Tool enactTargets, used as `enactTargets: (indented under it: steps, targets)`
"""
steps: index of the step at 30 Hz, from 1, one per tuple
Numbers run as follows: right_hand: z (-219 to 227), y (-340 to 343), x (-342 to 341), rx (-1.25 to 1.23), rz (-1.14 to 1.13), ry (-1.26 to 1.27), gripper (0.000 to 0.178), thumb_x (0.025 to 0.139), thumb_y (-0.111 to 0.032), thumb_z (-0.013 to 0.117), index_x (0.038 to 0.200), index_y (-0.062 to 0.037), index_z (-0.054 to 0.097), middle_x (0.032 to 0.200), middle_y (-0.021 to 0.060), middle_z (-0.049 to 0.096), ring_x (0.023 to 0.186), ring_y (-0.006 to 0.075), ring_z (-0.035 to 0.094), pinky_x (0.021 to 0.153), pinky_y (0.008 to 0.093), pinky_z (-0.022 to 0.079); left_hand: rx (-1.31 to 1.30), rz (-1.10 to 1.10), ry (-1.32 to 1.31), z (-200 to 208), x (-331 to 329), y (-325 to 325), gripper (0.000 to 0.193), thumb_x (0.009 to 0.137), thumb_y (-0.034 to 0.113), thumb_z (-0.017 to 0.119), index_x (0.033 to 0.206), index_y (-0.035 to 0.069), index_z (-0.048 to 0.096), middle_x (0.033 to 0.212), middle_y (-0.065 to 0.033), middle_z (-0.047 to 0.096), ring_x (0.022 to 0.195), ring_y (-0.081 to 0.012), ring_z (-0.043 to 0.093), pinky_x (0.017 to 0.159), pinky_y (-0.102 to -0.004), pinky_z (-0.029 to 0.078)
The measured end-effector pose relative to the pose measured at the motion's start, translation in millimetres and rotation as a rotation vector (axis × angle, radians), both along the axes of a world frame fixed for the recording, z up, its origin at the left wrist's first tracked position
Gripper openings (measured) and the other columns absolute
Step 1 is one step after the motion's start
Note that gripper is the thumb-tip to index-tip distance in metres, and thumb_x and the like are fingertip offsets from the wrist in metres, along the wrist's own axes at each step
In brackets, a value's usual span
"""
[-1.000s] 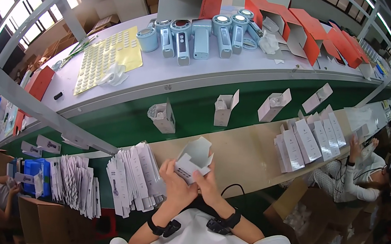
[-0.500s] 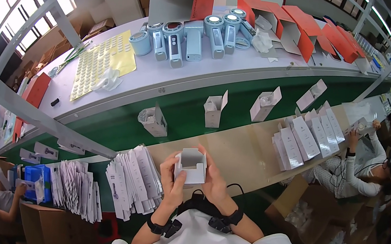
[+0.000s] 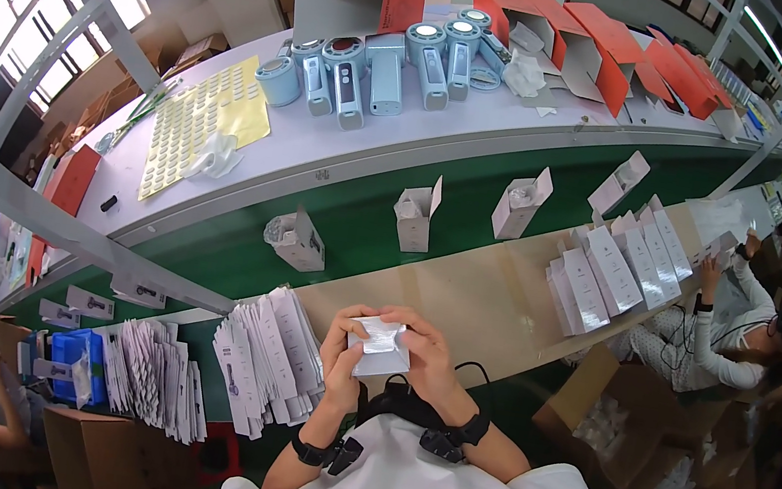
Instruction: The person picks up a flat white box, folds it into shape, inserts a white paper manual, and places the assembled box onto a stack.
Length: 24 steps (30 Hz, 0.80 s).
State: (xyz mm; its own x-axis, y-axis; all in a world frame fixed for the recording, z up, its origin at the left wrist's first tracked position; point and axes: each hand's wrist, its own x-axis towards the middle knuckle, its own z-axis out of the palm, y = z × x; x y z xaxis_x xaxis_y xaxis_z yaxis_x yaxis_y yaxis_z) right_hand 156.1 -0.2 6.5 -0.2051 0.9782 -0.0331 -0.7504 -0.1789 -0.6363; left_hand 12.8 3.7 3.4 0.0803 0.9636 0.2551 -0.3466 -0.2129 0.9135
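In front of my chest, a white carton (image 3: 381, 355) is held between both hands, its end flap folded over the opening. My left hand (image 3: 345, 343) is closed round its left side, the thumb on the front. On the opposite side my right hand (image 3: 427, 351) grips it, fingers over the upper edge and thumb on the flap. A row of flattened white cartons (image 3: 265, 359) stands on edge to the left of my left hand. Several open-topped white cartons, one of them the near carton (image 3: 298, 242), stand on the green belt (image 3: 362, 233) beyond, with wrapped contents showing.
Light-blue handheld devices (image 3: 387, 82), orange boxes (image 3: 599, 38) and a yellow sticker sheet (image 3: 217, 122) lie on the white shelf (image 3: 343, 158). Filled white cartons (image 3: 610, 269) line the tan bench's right end. Co-workers sit at both sides; open cardboard boxes (image 3: 632, 422) stand lower right.
The carton's opening has been covered by its flap, and my fingers have moved over the top. The open cartons on the green belt have shifted slightly left.
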Motion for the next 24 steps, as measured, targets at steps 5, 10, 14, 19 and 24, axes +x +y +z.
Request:
enactTargets:
  steps: [5, 10, 14, 19, 24]
  targets:
    - [-4.4, -2.2, -7.5, 0.083, -0.072, -0.26, 0.035, 0.084, 0.001, 0.057, 0.12, -0.0001, 0.054, 0.111, 0.0058, 0.058, 0.102, 0.012, 0.055, 0.089, 0.0266, 0.045, -0.179, 0.08, -0.027, 5.1, 5.2, -3.5, 0.026, 0.072, -0.002, 0.049, 0.097, 0.005, 0.049, 0.112, -0.0142, 0.055, 0.106, -0.0209, 0.051, 0.095, -0.0312, 0.037]
    - [-15.8, -1.5, -8.7, 0.039, -0.136, -0.289, 0.035, 0.083, 0.002, 0.056, 0.118, 0.0009, 0.054, 0.109, 0.0059, 0.059, 0.1, 0.0119, 0.056, 0.088, 0.0267, 0.046, -0.19, 0.078, -0.012, 8.2, 7.3, -3.1, 0.026, 0.072, -0.005, 0.05, 0.096, 0.005, 0.049, 0.112, -0.0136, 0.056, 0.105, -0.0209, 0.052, 0.094, -0.0312, 0.038]
    - [-19.1, -1.9, -9.5, 0.027, -0.147, -0.328, 0.036, 0.082, 0.004, 0.056, 0.118, 0.0018, 0.054, 0.11, 0.0076, 0.06, 0.1, 0.0133, 0.057, 0.089, 0.0278, 0.046, -0.138, 0.076, 0.077, -0.3, 6.0, -1.7, 0.026, 0.074, -0.006, 0.051, 0.098, 0.005, 0.049, 0.111, -0.0132, 0.056, 0.105, -0.0206, 0.053, 0.094, -0.031, 0.039]
    - [-19.5, -2.9, -8.2, 0.011, -0.142, -0.321, 0.033, 0.085, -0.001, 0.055, 0.118, 0.0023, 0.053, 0.112, 0.0091, 0.06, 0.1, 0.0153, 0.058, 0.089, 0.0289, 0.046, -0.151, 0.089, 0.101, 3.6, 10.5, -4.8, 0.024, 0.08, -0.002, 0.053, 0.103, 0.003, 0.049, 0.111, -0.0134, 0.057, 0.104, -0.0204, 0.054, 0.093, -0.0313, 0.04]
    - [-8.4, 0.7, -9.2, -0.056, -0.134, -0.19, 0.037, 0.093, -0.022, 0.048, 0.122, 0.0015, 0.053, 0.114, 0.0076, 0.06, 0.099, 0.016, 0.058, 0.085, 0.0281, 0.047, -0.027, 0.169, 0.179, 2.8, 11.8, -7.7, 0.026, 0.087, 0.013, 0.053, 0.109, 0.001, 0.047, 0.113, -0.0151, 0.057, 0.103, -0.0231, 0.055, 0.094, -0.0346, 0.039]
